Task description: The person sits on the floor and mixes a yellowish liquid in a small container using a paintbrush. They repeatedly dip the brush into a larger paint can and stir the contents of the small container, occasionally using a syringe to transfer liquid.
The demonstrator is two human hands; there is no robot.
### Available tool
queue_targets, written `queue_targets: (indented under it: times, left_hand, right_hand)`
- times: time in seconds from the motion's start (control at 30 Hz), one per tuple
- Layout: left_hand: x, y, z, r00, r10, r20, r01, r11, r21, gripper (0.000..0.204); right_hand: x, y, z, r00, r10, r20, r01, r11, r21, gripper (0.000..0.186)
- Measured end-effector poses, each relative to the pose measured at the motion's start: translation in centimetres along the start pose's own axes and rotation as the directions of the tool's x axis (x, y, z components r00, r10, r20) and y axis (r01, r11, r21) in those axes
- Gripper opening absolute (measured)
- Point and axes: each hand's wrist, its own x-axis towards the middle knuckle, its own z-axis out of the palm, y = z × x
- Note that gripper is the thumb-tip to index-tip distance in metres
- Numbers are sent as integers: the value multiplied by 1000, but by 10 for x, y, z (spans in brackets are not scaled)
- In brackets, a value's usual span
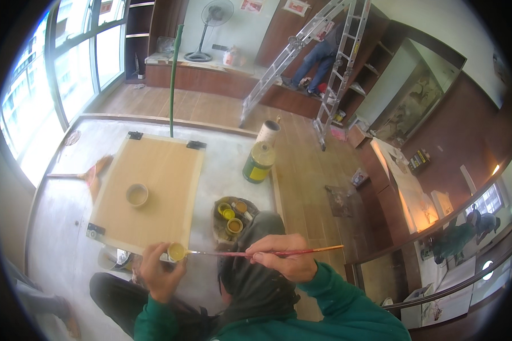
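My left hand [160, 274] has its fingers closed round a small cup [177, 251] of yellowish paint. A slim paintbrush [222, 254] with a red handle is pinched in my right hand [283, 257]; its tip lies at the cup's rim. Just beyond my left hand is a light wooden board [159, 170], its edges paler, with black clips at several corners. A small round pot [137, 195] stands on the board. To the board's right, a dark round tray [219, 228] carries several small pots of yellow and ochre paint.
A green-labelled bottle [259, 162] stands beside a pale cylinder [268, 132]. Left of the board lies a wide brush [91, 175]. A green pole [175, 79] rises behind it. Farther off are a stepladder [279, 65], a person [318, 62] beside it, and a standing fan [216, 14].
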Motion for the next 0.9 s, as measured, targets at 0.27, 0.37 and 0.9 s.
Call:
queue_targets:
  times: [0.27, 0.37, 0.9]
  left_hand:
    - [0, 0, 2, 1000, -13, -2, 13, 1000, -21, 48]
    - [1, 0, 0, 1000, -6, -4, 6, 1000, -8, 48]
    - [0, -4, -2, 999, -29, -26, 30, 999, 29, 48]
  right_hand:
    - [6, 5, 16, 988, 123, -94, -102, 974, 202, 17]
    - [5, 6, 11, 987, 128, -98, -107, 975, 194, 17]
    - [0, 10, 4, 999, 1, -43, 2, 998, 69, 16]
